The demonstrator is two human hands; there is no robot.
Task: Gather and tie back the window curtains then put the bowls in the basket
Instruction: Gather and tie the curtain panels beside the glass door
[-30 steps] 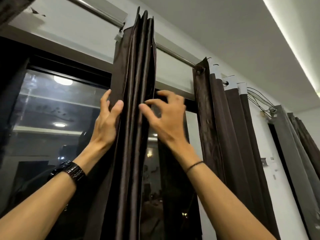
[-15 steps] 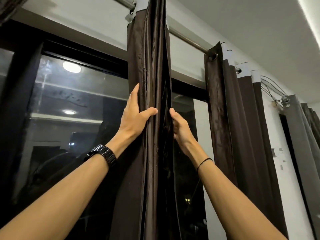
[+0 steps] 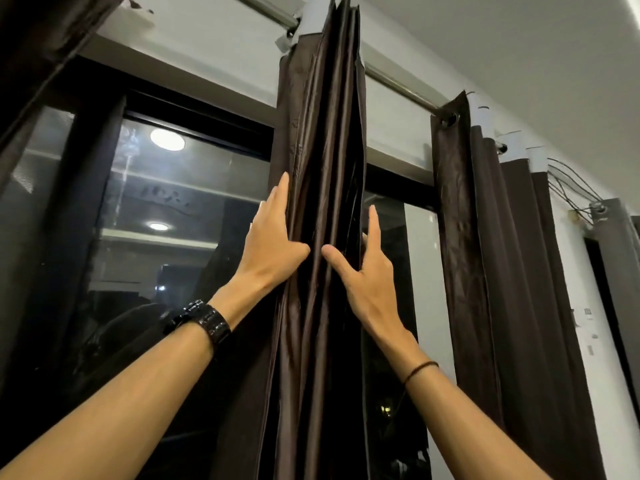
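Note:
A dark brown satin curtain (image 3: 322,140) hangs bunched into narrow folds from a metal rod (image 3: 398,81) in the middle of the head view. My left hand (image 3: 272,244) presses its left side, thumb on the front folds. My right hand (image 3: 367,271) clasps the right side, thumb in front and fingers behind the cloth. The two thumbs almost meet across the bundle. No bowls or basket are in view.
A second brown curtain (image 3: 485,237) hangs gathered on the same rod to the right. Another curtain edge (image 3: 41,46) shows at the top left. Dark window glass (image 3: 156,220) reflects ceiling lights. Loose wires (image 3: 571,188) run along the wall at right.
Both hands have closed in on the curtain from either side, squeezing the folds tighter. The view has shifted so the bundle now sits further right and nearer.

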